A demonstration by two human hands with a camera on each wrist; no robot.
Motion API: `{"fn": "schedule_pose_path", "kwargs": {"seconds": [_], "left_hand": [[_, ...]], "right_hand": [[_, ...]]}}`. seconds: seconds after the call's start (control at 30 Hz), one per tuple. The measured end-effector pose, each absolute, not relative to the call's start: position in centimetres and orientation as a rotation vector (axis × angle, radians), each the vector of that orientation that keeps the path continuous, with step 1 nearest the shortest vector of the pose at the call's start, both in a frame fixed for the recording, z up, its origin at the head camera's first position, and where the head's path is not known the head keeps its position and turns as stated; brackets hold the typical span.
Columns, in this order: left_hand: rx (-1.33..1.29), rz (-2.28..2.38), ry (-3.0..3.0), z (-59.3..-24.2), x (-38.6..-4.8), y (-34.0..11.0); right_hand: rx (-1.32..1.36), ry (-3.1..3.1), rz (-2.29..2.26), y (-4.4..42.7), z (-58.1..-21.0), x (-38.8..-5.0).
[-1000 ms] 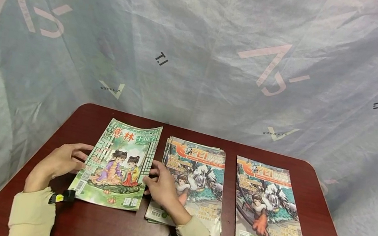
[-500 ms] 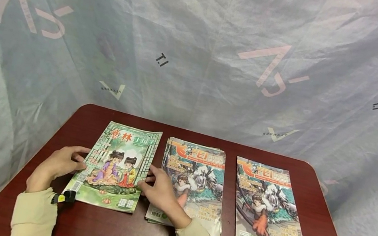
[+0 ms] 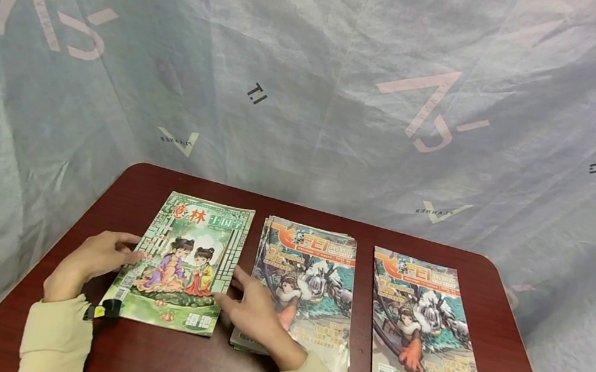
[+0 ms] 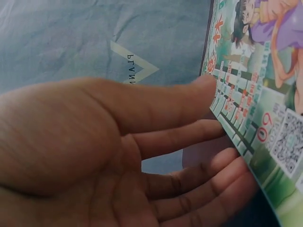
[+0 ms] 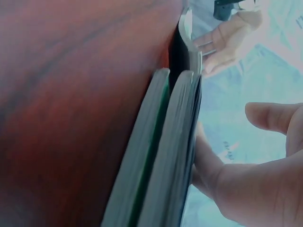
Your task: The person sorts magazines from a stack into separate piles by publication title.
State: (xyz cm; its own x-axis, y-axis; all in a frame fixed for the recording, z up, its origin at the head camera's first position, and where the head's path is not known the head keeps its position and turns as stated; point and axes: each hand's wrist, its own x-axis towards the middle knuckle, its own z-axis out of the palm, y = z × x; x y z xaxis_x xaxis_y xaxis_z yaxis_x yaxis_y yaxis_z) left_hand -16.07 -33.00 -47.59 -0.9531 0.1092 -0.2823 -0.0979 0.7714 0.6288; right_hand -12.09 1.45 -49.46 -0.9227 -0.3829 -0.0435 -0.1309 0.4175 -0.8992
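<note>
A green-covered magazine [image 3: 185,275] lies on the counter [image 3: 158,363], left of the magazine stack [image 3: 310,305]. The left hand [image 3: 93,256] touches its left edge, grip relaxed; the right hand [image 3: 254,310], unclenched, is by its right edge.

Three lots lie in a row across your counter [image 3: 215,368]: a left magazine [image 3: 181,258], a middle stack [image 3: 314,277] and a right magazine [image 3: 420,330]. Narrow strips of counter separate them, and the right magazine sits slightly nearer you than the other two. Your left grip [image 3: 96,256] is at the left magazine's outer edge; your right grip [image 3: 254,313] is at its opposite edge, over the near left part of the middle stack. Behind the counter, facing you, hangs a curtain [image 3: 303,148].
</note>
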Motion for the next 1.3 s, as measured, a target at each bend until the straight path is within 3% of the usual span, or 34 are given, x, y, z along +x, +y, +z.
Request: {"fn": "schedule_pose_path", "kwargs": {"seconds": [0.43,0.63,0.97,1.3], "left_hand": [[0.019,0.956,2.684,-47.3,-16.0,-32.5],[0.115,0.949,2.905,-46.8,-16.1,-31.3],[0.262,1.112,3.014,-45.7,-16.3,-25.7],[0.452,1.366,2.908,-45.1,-16.0,-19.7]], "right_hand": [[-0.446,2.341,-1.565,1.6,-49.0,-11.1],[-0.564,2.379,-1.607,2.6,-49.1,-11.0],[-0.647,2.598,-1.684,5.8,-48.4,-10.7],[-0.51,2.852,-1.726,11.0,-47.5,-10.4]]}}
